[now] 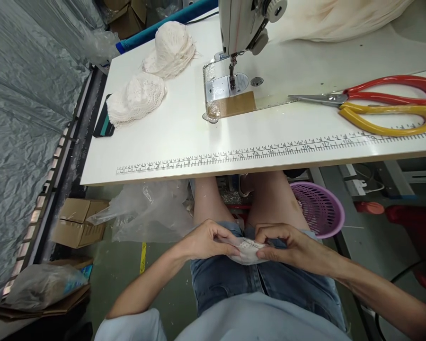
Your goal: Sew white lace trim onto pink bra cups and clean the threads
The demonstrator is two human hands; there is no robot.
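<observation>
Above my lap, a small white lace piece (247, 252) is held between both hands. My left hand (213, 241) pinches its left end between thumb and fingers. At the right end, my right hand (282, 241) grips it the same way, thumb in front. Part of the piece is hidden by my fingers, so its full shape cannot be made out. On the table ahead stands a sewing machine (234, 28), its needle over the metal plate. Two stacks of cream lace pieces, a nearer one (138, 98) and a farther one (172, 47), lie to its left.
Red-and-yellow-handled scissors (335, 98) lie right of the machine. A printed ruler (213, 160) runs along the table's front edge. Pale fabric (341, 19) is heaped at the back right. A purple basket (321, 208) stands beside my right leg; a plastic bag (152, 213) lies left.
</observation>
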